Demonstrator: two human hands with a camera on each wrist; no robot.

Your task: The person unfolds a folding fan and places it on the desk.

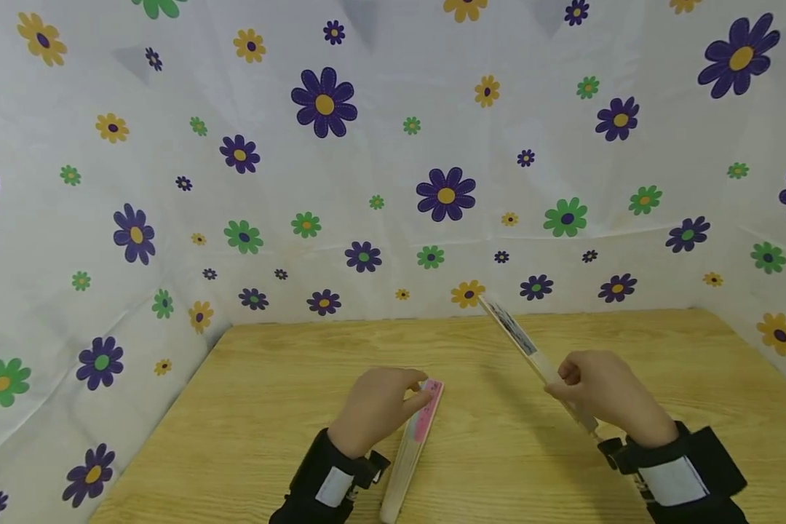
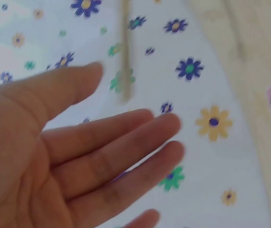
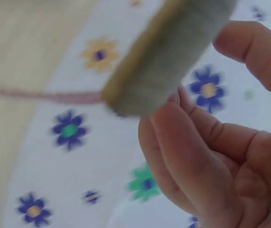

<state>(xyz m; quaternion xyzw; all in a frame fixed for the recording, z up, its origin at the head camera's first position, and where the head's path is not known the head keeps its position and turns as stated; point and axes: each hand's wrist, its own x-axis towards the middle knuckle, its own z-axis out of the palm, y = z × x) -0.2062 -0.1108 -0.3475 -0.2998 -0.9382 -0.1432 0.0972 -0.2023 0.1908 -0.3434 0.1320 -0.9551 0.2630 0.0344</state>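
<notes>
My right hand (image 1: pixel 605 393) pinches a folded hand fan (image 1: pixel 520 338) near its lower half, raised at a slant above the table. The fan's upper part has a dark-and-white patterned strip; its lower part is plain and pale. In the right wrist view, a reddish cord (image 3: pixel 54 96) hangs from the fan's blurred end (image 3: pixel 169 61). A second folded fan (image 1: pixel 402 466), pale with a pink printed end, lies on the table. My left hand (image 1: pixel 380 407) is over that pink end, its fingers loosely spread with nothing between them in the left wrist view.
The light wood table (image 1: pixel 288 378) extends back to a white flower-print cloth (image 1: pixel 367 167), which stands behind it and along both sides. A wrist camera strap (image 1: pixel 677 477) is on the right arm, another (image 1: pixel 337 477) on the left.
</notes>
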